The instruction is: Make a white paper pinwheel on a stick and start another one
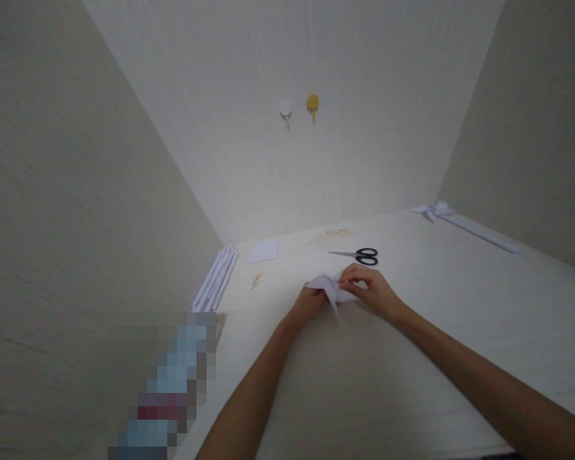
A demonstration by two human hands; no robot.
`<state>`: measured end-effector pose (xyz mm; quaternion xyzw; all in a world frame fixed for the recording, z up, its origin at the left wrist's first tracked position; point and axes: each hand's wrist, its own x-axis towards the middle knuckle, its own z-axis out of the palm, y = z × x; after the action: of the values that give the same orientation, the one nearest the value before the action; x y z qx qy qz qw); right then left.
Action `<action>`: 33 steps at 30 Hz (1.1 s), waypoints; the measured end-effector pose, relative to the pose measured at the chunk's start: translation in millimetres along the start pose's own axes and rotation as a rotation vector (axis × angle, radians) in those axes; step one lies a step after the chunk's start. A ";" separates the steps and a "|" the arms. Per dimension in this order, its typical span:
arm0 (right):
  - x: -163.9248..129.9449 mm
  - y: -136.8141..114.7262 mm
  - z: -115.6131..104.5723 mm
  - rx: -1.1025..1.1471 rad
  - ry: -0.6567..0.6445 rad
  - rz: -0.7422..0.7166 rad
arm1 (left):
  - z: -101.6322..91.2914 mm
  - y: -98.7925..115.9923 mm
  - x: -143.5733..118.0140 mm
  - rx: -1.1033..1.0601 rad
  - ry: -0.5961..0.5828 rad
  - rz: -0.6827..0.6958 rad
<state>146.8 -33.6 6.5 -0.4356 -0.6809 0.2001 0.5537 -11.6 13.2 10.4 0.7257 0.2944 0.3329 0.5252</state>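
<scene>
A white paper pinwheel [322,282] with curved, pointed flaps is held up above the table, between both hands. My left hand [307,304] grips it from the left and behind; the paper covers part of those fingers. At its centre, the thumb and fingertips of my right hand [374,287] pinch the paper. Whether something small lies in that pinch is too fine to make out. One narrow flap hangs down toward me. Just beyond the hands lie black-handled scissors [365,257], blades pointing left.
Rolled white paper sticks [216,278] lie along the left wall beside a square paper sheet [264,251]. Small tan pieces [255,279] are on the table [441,306]. Another paper pinwheel [434,211] with a stick rests at the right wall. Two hooks [312,103] hang behind.
</scene>
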 end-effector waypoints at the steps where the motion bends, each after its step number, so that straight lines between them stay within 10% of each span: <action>1: 0.3 1.9 -0.4 0.034 0.047 0.041 | 0.7 1.6 -0.2 -0.044 0.019 -0.020; 14: 0.3 17.8 5.6 0.568 0.468 0.451 | 0.2 -5.0 3.9 -0.536 0.114 -0.140; 33: -2.8 11.7 12.0 0.517 0.262 0.560 | -3.9 12.0 -1.4 -0.208 0.270 -0.108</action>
<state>140.0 -27.1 -7.6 -0.4725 -0.3869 0.4507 0.6511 -14.6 11.1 22.6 0.5992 0.3647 0.4275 0.5702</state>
